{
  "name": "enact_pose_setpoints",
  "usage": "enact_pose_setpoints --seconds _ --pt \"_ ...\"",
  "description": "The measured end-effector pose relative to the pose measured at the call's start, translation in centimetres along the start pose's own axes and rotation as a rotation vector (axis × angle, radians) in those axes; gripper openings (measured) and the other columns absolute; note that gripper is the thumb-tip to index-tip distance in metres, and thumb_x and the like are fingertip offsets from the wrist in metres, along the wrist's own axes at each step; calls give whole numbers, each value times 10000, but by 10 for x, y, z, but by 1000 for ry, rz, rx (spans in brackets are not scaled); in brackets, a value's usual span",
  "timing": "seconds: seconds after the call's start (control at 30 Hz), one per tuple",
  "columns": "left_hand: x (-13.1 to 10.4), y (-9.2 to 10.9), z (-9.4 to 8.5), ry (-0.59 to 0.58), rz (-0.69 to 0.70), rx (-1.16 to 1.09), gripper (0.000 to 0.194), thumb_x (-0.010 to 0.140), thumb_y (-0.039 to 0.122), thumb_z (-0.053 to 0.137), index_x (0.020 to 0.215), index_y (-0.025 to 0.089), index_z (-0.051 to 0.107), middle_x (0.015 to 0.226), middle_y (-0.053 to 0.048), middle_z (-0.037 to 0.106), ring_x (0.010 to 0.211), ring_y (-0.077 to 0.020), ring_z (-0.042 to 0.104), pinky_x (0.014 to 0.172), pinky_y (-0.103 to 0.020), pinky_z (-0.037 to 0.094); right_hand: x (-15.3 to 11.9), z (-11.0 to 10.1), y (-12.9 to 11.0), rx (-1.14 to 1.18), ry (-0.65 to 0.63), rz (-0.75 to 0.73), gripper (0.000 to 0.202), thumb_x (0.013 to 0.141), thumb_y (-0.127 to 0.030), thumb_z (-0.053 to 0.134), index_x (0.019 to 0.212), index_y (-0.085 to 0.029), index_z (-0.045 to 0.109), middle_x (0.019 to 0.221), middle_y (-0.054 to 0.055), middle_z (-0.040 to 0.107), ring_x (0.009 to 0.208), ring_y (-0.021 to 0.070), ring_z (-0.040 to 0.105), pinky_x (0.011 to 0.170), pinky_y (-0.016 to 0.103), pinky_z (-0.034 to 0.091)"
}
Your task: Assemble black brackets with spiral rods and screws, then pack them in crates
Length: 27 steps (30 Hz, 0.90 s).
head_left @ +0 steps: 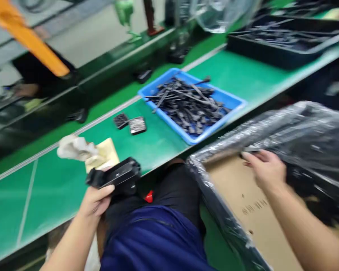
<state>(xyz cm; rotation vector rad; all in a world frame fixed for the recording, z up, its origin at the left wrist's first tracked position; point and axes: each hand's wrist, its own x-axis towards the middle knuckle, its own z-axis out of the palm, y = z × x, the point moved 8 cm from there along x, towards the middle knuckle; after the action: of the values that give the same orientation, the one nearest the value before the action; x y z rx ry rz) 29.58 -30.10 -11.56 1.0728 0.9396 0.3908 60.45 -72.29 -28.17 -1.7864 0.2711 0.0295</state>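
Note:
My left hand (pixel 97 199) is closed on a long black plastic housing (pixel 121 173), held above the front edge of the green bench. The hollow side of the housing faces up. To the right, my right hand (pixel 267 167) reaches over a cardboard box (pixel 237 184) lined with dark, shiny plastic film (pixel 307 124). Its thumb and fingers are pinched on something thin and dark at their tips, which blur keeps me from naming. Beyond the housing, a pale yellow pad (pixel 109 150) lies on the bench beside a crumpled white cloth (pixel 76 146).
A blue tray (pixel 192 141) piled with black cable-like parts (pixel 189 103) stands on the green bench (pixel 155 150). Two small square containers (pixel 137 125) (pixel 121 120) of tiny parts sit left of it. A black tray (pixel 271 52) is farther right. Another person's hand (pixel 26 90) shows across the bench.

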Motion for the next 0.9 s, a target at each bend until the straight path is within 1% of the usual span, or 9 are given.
enact_pose_setpoints --seconds 0.03,0.1,0.2,0.3,0.4,0.53,0.67,0.8,0.9 --pt "-5 6 -12 20 21 -21 639 492 145 911 1094 194 702 1070 -71 745 993 -286 690 945 -420 544 -6 8 -24 111 -5 31 515 498 -495 849 875 -225 625 890 83 642 642 197 584 670 469 538" --pt "-7 6 -25 15 7 -104 616 469 167 913 1053 181 718 1028 -73 760 965 -281 701 903 -389 561 -30 34 -84 57 -155 -63 527 541 -513 841 979 -266 683 955 88 673 725 249 631 820 528 539" --pt "-1 -6 -26 -36 -119 -297 510 570 312 882 1031 164 722 991 -92 766 949 -292 711 837 -401 585 -97 89 -160 -17 -497 -252 556 575 -569 820 1050 -313 685 944 71 707 832 309 685 823 513 585" --pt "1 -11 -28 -86 -215 -482 459 669 421 821 1032 161 716 944 -105 766 882 -282 724 783 -408 598 -177 151 -206 4 -886 -388 501 642 -526 803 1068 -299 668 974 62 733 825 281 718 750 451 630" --pt "1 -5 -44 -78 -209 -580 449 752 487 750 1053 157 698 902 -99 759 803 -244 726 750 -378 600 -241 195 -235 -80 -1090 -584 457 760 -441 738 1169 -261 644 1093 75 722 912 250 720 806 413 630" --pt "-2 6 -79 63 -137 -498 465 748 464 763 1083 156 667 886 -87 753 740 -242 724 657 -348 591 -280 225 -262 -141 -1154 -795 528 779 -385 738 1256 -234 569 1147 83 708 938 238 715 833 390 624" --pt "-6 29 -107 142 104 -262 514 603 279 884 1045 151 655 918 -62 745 800 -207 703 729 -297 558 -290 237 -289 -216 -1093 -1037 452 840 -381 685 1256 -253 566 1186 84 691 1011 251 694 886 407 603" --pt "-11 54 -108 21 340 90 606 572 182 900 1127 174 656 1055 -77 726 971 -236 677 918 -346 516 -305 247 -311 -257 -1100 -1229 508 868 -355 661 1336 -228 513 1224 107 677 1085 265 670 928 423 583" --pt "-15 69 -98 -89 437 255 619 603 158 878 1180 200 659 1179 -104 696 1077 -276 654 976 -368 493 -322 258 -320 -293 -1194 -1295 491 880 -352 650 1334 -214 521 1216 111 682 1101 272 661 946 447 571"
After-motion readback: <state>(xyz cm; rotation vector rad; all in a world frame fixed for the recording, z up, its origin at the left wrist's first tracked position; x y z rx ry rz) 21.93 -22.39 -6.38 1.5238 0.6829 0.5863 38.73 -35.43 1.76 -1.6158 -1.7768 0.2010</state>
